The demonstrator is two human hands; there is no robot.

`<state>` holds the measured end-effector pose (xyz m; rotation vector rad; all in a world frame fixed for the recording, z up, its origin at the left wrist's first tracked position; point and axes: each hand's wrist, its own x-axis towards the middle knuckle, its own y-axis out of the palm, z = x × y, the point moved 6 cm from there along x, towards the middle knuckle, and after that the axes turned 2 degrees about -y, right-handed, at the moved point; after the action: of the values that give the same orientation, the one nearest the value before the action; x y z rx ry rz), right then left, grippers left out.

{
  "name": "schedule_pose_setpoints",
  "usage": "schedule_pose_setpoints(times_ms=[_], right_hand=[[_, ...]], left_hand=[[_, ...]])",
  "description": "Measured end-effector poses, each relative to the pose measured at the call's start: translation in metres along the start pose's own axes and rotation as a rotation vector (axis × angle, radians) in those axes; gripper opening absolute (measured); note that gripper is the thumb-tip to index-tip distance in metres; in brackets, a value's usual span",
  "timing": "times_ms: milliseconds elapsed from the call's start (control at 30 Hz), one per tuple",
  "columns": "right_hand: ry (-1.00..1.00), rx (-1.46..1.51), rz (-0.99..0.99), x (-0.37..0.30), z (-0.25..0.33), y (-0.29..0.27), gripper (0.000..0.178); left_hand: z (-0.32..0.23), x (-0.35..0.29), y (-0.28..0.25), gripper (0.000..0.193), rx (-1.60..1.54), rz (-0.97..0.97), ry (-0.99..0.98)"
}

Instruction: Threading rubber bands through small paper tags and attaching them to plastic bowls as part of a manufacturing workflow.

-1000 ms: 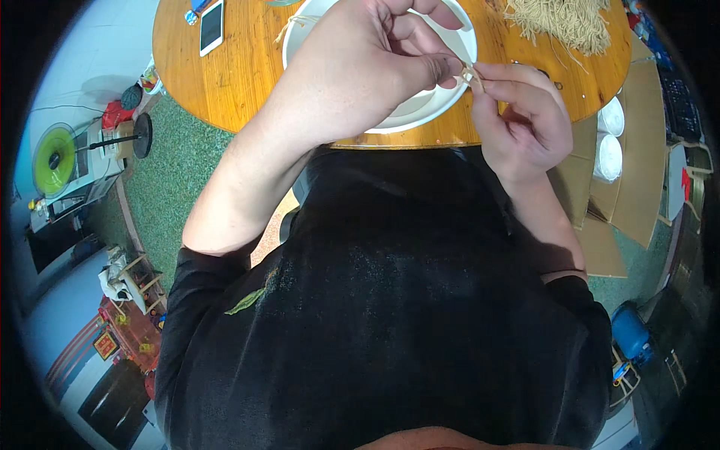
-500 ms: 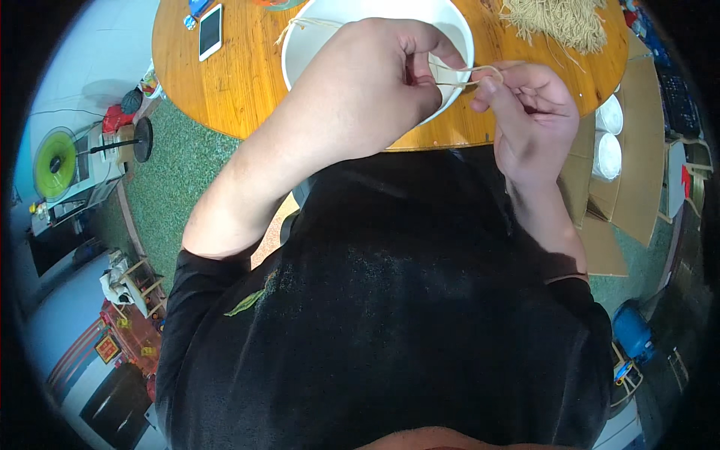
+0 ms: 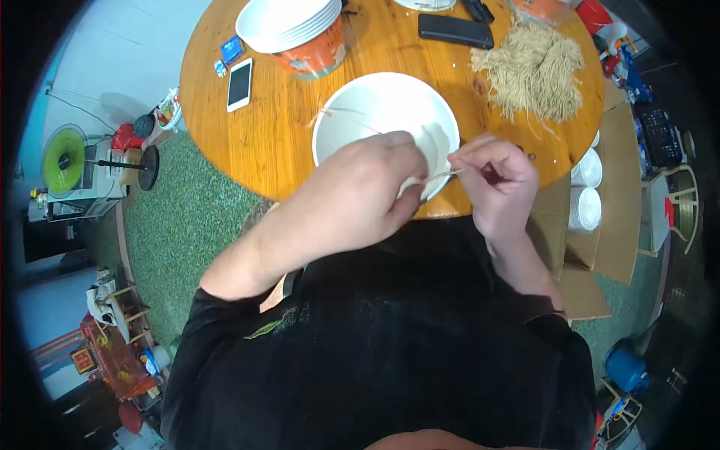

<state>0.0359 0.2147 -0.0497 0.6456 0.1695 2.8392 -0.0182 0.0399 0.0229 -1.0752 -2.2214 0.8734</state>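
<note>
White bowl (image 3: 375, 112), one, on round wooden counter (image 3: 255, 142); both hands at its 6 o'clock rim. Left hand (image 3: 360, 199) and right hand (image 3: 499, 180) fingers pinch one thin string (image 3: 444, 174) between them. One bowl stack (image 3: 296, 30) at 11 o'clock, one string pile (image 3: 536, 67) at 2 o'clock.

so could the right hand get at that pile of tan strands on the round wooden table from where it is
Probably yes: the right hand sits just below the pile of tan strands, with bare round wooden table between, though its grip pinches a thin strand.

L hand (image 3: 360, 195) & R hand (image 3: 499, 180) pinch a thin string (image 3: 442, 174) over white bowl (image 3: 379, 112) on round wooden table (image 3: 262, 135); string pile (image 3: 536, 67) behind.
</note>
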Motion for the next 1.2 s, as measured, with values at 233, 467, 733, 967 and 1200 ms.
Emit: schedule_pose_setpoints(times_ms=[233, 467, 733, 967, 1200], right_hand=[[-0.09, -0.098, 0.006, 0.006, 0.011, 0.0, 0.023], [0.189, 0.218, 0.064, -0.017, -0.029, 0.027, 0.121], [0.606, 1.02, 0.141, -0.029, -0.063, 0.052, 0.124], [0.818, 1.166, 0.245, -0.03, -0.068, 0.042, 0.106], [0.174, 0.152, -0.024, 0.097, -0.012, -0.038, 0.111]], left_hand=[[-0.01, -0.033, -0.017, 0.028, 0.003, -0.241, 0.167], [0.014, -0.059, -0.051, 0.032, -0.328, -1.065, 0.447], [0.001, -0.044, -0.041, 0.037, -1.068, -0.503, 0.422], [0.005, -0.046, -0.032, 0.038, -1.207, -0.421, 0.433], [0.027, -0.045, -0.054, 0.035, -0.003, -0.599, 0.277]])
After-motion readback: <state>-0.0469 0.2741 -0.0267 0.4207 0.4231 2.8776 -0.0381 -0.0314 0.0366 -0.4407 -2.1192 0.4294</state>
